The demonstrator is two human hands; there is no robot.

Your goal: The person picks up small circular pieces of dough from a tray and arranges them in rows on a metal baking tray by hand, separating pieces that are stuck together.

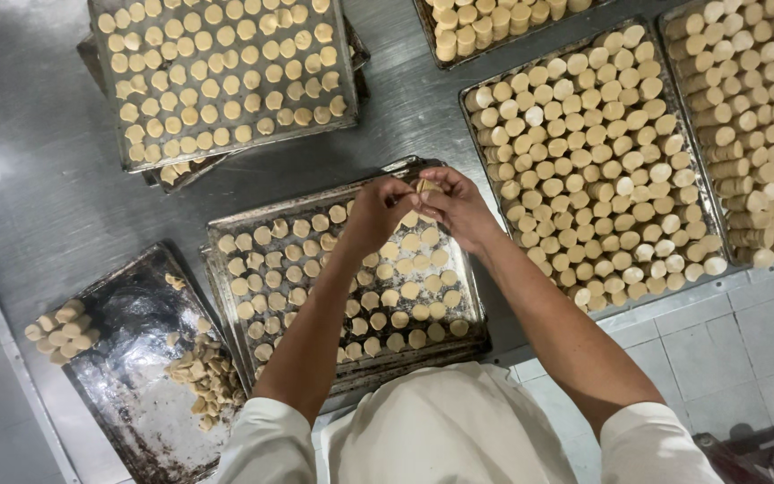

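Overhead view of a steel worktable [38, 179] with baking trays of pale dough discs. Far left: a dark, nearly bare tray [132, 358] carries a loose heap of broken dough scraps [203, 376] at its near right edge and a short cluster of discs [63, 327] at its left edge. Upper left: a stacked tray [123, 134] holds discs laid flat in rows.

Centre: the working tray [333, 291] sits directly in front of the person, its discs lying flat and apart from one another. Both hands meet above the far edge of this tray. The left hand [376, 213] is curled, fingertips pinched toward the right hand [459, 208], which is likewise closed. Between the two sets of fingertips sits a small dough piece [425, 186], held clear of the tray surface; it appears to be gripped by both hands at once, though the fingers hide most of it and its long axis cannot be told. The piece lies at the far tips of both hands, roughly equidistant from each wrist, so neither hand is clearly nearer.

Right: two full trays, the nearer tray [472, 99] and the far-right tray [674, 36], hold discs piled in leaning stacks. The nearer one lies just beside the right hand. A white tiled ledge [727, 350] borders the table at lower right.
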